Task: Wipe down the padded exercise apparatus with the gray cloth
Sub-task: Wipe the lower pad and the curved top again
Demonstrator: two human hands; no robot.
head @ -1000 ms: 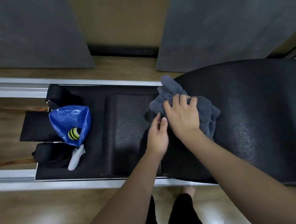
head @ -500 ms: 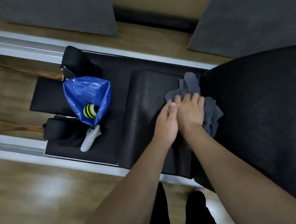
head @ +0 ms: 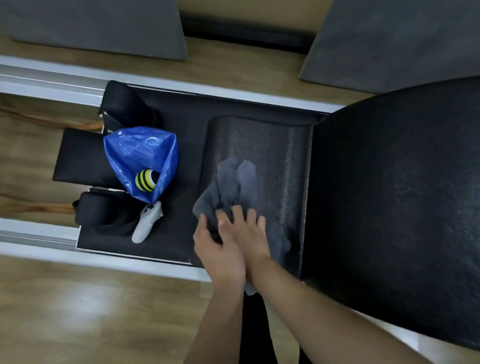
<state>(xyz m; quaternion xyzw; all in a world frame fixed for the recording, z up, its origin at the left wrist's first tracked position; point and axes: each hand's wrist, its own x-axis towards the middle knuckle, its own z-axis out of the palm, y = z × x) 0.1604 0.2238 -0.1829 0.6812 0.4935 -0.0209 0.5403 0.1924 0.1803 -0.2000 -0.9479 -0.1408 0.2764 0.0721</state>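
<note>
The padded exercise apparatus is black: a large curved pad (head: 411,187) on the right and a lower rounded step pad (head: 276,148) in the middle. A crumpled gray cloth (head: 233,185) lies on the step pad's near left part. My right hand (head: 250,237) presses flat on the cloth's near end. My left hand (head: 216,249) lies beside it, touching it, fingers on the cloth's left edge. Both forearms reach in from the bottom.
A blue plastic bag (head: 141,156) holding a yellow-and-black striped ball (head: 146,180) sits on the flat black carriage (head: 185,119) to the left. A white controller (head: 146,222) lies beside it. Two black shoulder rests, silver rails (head: 14,78) and wooden floor surround this.
Both hands have dragged the cloth from the seam by the large curved pad leftward and toward me across the step pad. The view has shifted right as well.
</note>
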